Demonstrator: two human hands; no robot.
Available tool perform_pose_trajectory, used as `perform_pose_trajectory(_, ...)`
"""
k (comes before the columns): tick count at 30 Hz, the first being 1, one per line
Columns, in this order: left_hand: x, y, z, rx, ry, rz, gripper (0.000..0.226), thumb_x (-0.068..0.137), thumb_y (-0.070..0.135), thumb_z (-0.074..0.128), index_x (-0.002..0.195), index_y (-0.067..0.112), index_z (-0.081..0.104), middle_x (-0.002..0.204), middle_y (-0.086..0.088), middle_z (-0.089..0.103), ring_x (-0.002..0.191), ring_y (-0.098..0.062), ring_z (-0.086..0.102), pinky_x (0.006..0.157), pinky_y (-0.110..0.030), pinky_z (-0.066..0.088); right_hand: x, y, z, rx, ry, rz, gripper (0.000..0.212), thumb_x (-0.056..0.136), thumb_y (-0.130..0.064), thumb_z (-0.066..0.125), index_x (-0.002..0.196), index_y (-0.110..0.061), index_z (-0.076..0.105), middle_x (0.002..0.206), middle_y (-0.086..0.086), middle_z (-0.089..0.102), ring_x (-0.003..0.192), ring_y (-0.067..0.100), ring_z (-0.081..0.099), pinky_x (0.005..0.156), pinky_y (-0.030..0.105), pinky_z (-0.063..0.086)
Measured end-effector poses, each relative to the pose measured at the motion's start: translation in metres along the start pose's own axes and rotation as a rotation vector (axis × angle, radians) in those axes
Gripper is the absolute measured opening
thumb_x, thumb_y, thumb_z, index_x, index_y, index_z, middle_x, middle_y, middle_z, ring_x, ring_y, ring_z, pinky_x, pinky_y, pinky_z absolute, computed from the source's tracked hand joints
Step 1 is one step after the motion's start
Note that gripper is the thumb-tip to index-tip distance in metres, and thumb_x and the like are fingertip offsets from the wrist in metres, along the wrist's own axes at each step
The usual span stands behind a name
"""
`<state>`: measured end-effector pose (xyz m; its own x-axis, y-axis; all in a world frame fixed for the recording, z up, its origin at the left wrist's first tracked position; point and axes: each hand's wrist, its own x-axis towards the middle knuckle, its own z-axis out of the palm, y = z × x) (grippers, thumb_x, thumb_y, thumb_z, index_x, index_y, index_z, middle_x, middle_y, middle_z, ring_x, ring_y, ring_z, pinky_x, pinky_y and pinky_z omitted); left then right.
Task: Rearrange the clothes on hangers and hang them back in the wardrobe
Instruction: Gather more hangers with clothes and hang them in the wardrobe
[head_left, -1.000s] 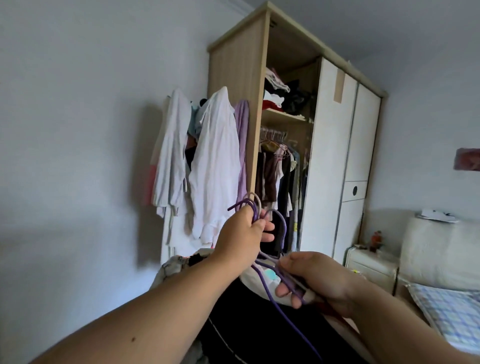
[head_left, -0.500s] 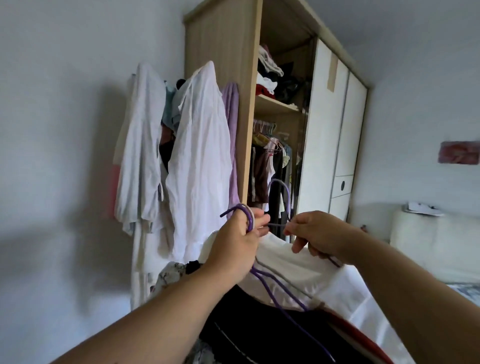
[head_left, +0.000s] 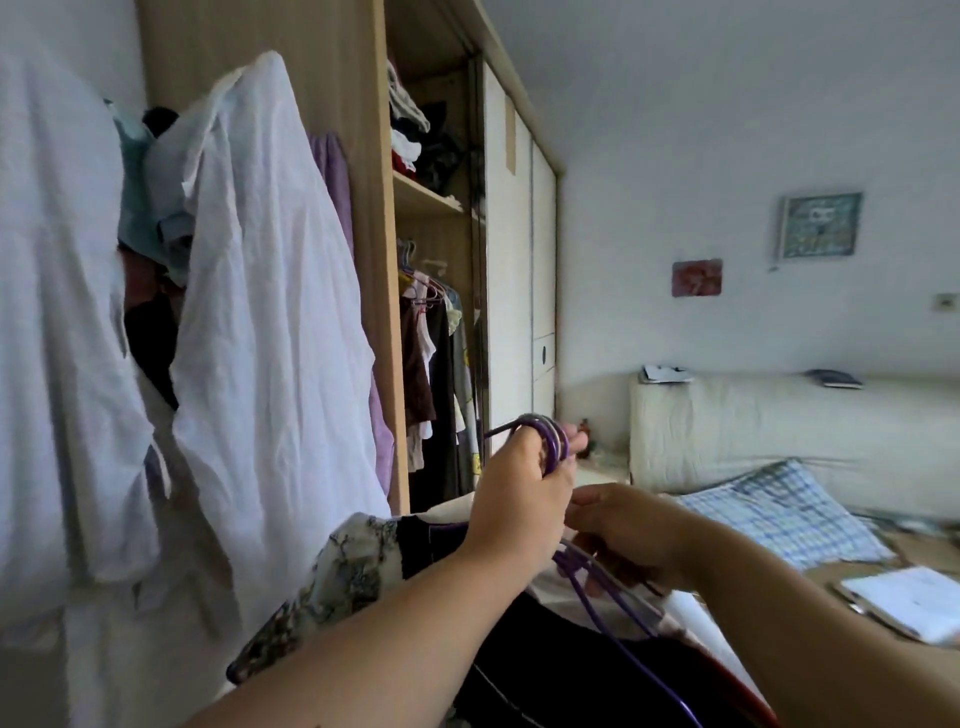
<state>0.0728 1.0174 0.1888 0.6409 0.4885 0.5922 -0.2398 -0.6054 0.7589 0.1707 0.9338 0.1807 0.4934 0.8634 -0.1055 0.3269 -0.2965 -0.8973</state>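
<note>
Landmark: tall light-wood wardrobe (head_left: 363, 234) with white sliding doors (head_left: 506, 291). Its left bay stands open.
Left hand: left hand (head_left: 519, 499) is raised in front of the wardrobe's white doors. The fingers are curled tight round the stacked hooks of the bundled purple wire hangers (head_left: 551, 441).
Right hand: right hand (head_left: 628, 535) sits just below the left hand, on the side away from the wardrobe, and touches it. The fingers are curled down over the hanger wires under the hooks. Finer grip detail is blurred.
Task thing: the hangers are held in the air in front of the wardrobe, outside the open bay and off the rail.
Load on hangers: a black garment (head_left: 545, 670) and a grey-and-white printed cloth (head_left: 337, 571) hang below both hands, before the wardrobe's lower part.
Open bay: hung clothes on the rail (head_left: 431, 364) in brown, black and pale colours. On the shelf above is a pile of folded clothes (head_left: 415, 135).
Wardrobe outer side: a crumpled white shirt (head_left: 270, 312) hangs against the wood panel, with a lilac garment (head_left: 332, 176) behind it. A second white garment (head_left: 52, 312) hangs further out, and a teal cloth (head_left: 137, 208) shows between the two.
Beyond the doors: a cream padded headboard (head_left: 779, 426) and a blue checked pillow (head_left: 779, 512) on the bed. Near the frame edge lies a white paper pad (head_left: 914, 597).
Wall past wardrobe: a teal framed picture (head_left: 820, 226) and a small red picture (head_left: 696, 278).
</note>
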Motion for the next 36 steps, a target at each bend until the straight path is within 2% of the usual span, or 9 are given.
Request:
perform_pose_trajectory(3, 0.022, -0.012, 0.008, 0.008, 0.003, 0.043, 0.012, 0.092, 0.014, 0.059, 0.097, 0.024, 0.060, 0.086, 0.023, 0.064, 0.089, 0.010, 0.060, 0.078, -0.001, 0.043, 0.008, 0.001, -0.007, 0.021, 0.051, 0.030, 0.029, 0.097, -0.027, 0.043, 0.102, -0.005, 0.061, 0.080, 0.016, 0.069, 0.056, 0.023, 0.061, 0.055, 0.029, 0.041)
perform_pose_trajectory(6, 0.043, -0.026, 0.024, 0.005, -0.013, 0.043, 0.013, 0.091, 0.014, 0.058, 0.092, 0.027, 0.056, 0.091, 0.019, 0.068, 0.094, 0.002, 0.063, 0.084, -0.014, 0.048, 0.013, 0.006, -0.016, -0.048, 0.156, 0.018, 0.030, 0.095, -0.034, 0.046, 0.095, -0.009, 0.062, 0.081, 0.015, 0.072, 0.066, 0.028, 0.066, 0.062, 0.034, 0.046)
perform_pose_trajectory(10, 0.078, -0.052, 0.045, 0.024, -0.035, 0.041, 0.014, 0.093, 0.011, 0.052, 0.092, 0.025, 0.051, 0.101, 0.010, 0.070, 0.094, -0.005, 0.066, 0.086, -0.023, 0.050, 0.026, 0.028, -0.036, -0.414, 0.332, -0.048, 0.025, 0.084, -0.052, 0.059, 0.096, -0.031, 0.065, 0.069, -0.007, 0.070, 0.060, 0.004, 0.064, 0.060, 0.019, 0.048)
perform_pose_trajectory(14, 0.121, -0.099, 0.070, -0.012, -0.013, -0.023, 0.013, 0.094, 0.013, 0.050, 0.089, 0.025, 0.050, 0.091, 0.009, 0.070, 0.083, -0.007, 0.069, 0.076, -0.027, 0.055, 0.053, 0.062, -0.068, -0.592, 0.316, 0.028, 0.047, 0.062, -0.063, 0.070, 0.096, -0.032, 0.064, 0.067, -0.011, 0.058, 0.062, 0.000, 0.052, 0.064, 0.023, 0.041)
perform_pose_trajectory(19, 0.198, -0.157, 0.123, -0.053, -0.006, -0.083, 0.012, 0.096, 0.012, 0.047, 0.095, 0.023, 0.050, 0.085, 0.009, 0.068, 0.060, 0.008, 0.061, 0.058, -0.008, 0.046, 0.124, 0.088, -0.123, -0.505, 0.277, -0.003, 0.032, 0.068, -0.053, 0.074, 0.096, -0.040, 0.065, 0.068, -0.016, 0.059, 0.058, -0.010, 0.052, 0.060, 0.010, 0.039)
perform_pose_trajectory(23, 0.280, -0.186, 0.149, -0.057, 0.073, -0.098, 0.014, 0.097, 0.010, 0.046, 0.098, 0.022, 0.053, 0.086, 0.009, 0.067, 0.070, 0.002, 0.063, 0.064, -0.007, 0.048, 0.210, 0.084, -0.175, -0.479, 0.241, -0.071, 0.024, 0.067, -0.036, 0.078, 0.080, -0.040, 0.059, 0.062, -0.015, 0.059, 0.053, -0.006, 0.049, 0.055, 0.009, 0.038)
perform_pose_trajectory(28, 0.368, -0.206, 0.148, -0.046, 0.196, -0.065, 0.019, 0.096, 0.006, 0.044, 0.099, 0.023, 0.052, 0.089, 0.007, 0.066, 0.072, 0.007, 0.063, 0.068, -0.007, 0.049, 0.307, 0.058, -0.217, -0.432, 0.163, -0.142, 0.042, 0.073, -0.015, 0.070, 0.111, -0.029, 0.057, 0.066, -0.010, 0.057, 0.045, -0.005, 0.045, 0.048, 0.011, 0.036)
perform_pose_trajectory(32, 0.424, -0.227, 0.135, 0.025, 0.296, 0.001, 0.019, 0.094, 0.010, 0.048, 0.105, 0.022, 0.057, 0.102, 0.004, 0.071, 0.095, -0.011, 0.068, 0.089, -0.034, 0.053, 0.371, 0.038, -0.244, -0.355, 0.035, -0.165, 0.048, 0.074, -0.015, 0.070, 0.111, -0.040, 0.053, 0.079, -0.005, 0.065, 0.060, 0.001, 0.058, 0.055, 0.016, 0.045)
perform_pose_trajectory(36, 0.471, -0.239, 0.121, 0.063, 0.352, 0.064, 0.022, 0.092, 0.006, 0.049, 0.109, 0.015, 0.060, 0.101, 0.003, 0.072, 0.093, -0.009, 0.068, 0.089, -0.030, 0.052, 0.427, 0.023, -0.268, -0.270, -0.025, -0.229, 0.050, 0.067, -0.006, 0.070, 0.109, -0.031, 0.060, 0.081, 0.004, 0.065, 0.069, 0.015, 0.060, 0.064, 0.028, 0.049)
